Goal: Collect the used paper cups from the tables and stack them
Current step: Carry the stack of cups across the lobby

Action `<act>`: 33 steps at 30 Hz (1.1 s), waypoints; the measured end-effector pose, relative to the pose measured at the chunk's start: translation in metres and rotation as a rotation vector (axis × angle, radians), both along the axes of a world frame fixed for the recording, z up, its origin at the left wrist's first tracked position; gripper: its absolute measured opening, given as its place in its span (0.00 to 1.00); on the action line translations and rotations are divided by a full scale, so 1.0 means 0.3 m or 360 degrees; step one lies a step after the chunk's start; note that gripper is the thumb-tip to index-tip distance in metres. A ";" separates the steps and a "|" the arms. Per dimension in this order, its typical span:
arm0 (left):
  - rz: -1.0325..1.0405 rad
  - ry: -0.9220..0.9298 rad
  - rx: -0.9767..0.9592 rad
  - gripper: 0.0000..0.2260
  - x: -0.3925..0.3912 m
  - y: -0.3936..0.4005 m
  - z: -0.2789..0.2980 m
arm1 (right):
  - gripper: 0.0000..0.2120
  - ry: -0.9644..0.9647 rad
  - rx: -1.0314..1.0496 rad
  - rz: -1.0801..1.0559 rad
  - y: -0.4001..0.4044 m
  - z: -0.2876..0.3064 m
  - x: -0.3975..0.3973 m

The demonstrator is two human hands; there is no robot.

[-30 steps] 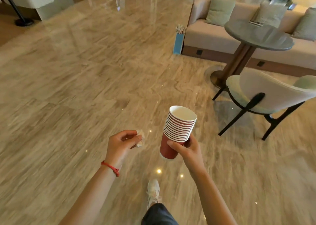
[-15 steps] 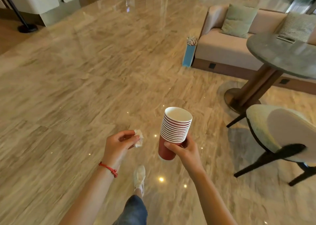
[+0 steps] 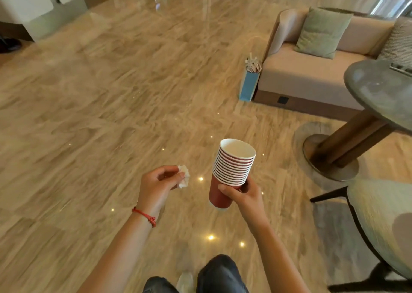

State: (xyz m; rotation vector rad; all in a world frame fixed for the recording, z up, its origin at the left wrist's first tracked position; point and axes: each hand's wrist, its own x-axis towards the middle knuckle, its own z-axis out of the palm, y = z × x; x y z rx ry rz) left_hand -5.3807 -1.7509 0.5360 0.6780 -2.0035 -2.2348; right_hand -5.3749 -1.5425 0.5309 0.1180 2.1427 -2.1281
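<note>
Walking has carried me closer to the round table (image 3: 379, 92) and the sofa (image 3: 312, 76), which both sit larger and nearer on my right than a second ago, while the chair (image 3: 383, 223) has slid to the right edge and low corner; my hands have kept their places in front of me.

My right hand (image 3: 245, 198) grips the stack of red paper cups (image 3: 233, 170) around the bottom cup, thumb across the front, holding it upright and slightly tilted above the marble floor (image 3: 111, 114). About a dozen white rims show, nested tight. My left hand (image 3: 159, 184) pinches a crumpled white scrap of tissue (image 3: 183, 176) between thumb and fingertips, just left of the stack and apart from it.

I judge the collecting well along: a good stack is already gathered. What I can see of the round table bears no cup, only a flat object at its far edge that I cannot identify. Other tables are out of view, so I cannot tell what remains.

No writing or brand is readable on the cups, nor on the blue paper bag (image 3: 248, 85) standing against the sofa's end.
</note>
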 end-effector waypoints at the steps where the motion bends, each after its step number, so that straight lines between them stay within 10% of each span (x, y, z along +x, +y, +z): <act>1: -0.0007 -0.0006 -0.0003 0.10 -0.069 0.001 -0.007 | 0.19 0.0000 0.0003 -0.0012 0.003 -0.008 -0.070; 33: -0.0145 0.0015 -0.0038 0.09 -2.712 0.101 -0.040 | 0.21 0.0026 0.0036 -0.0042 0.065 -0.050 -2.716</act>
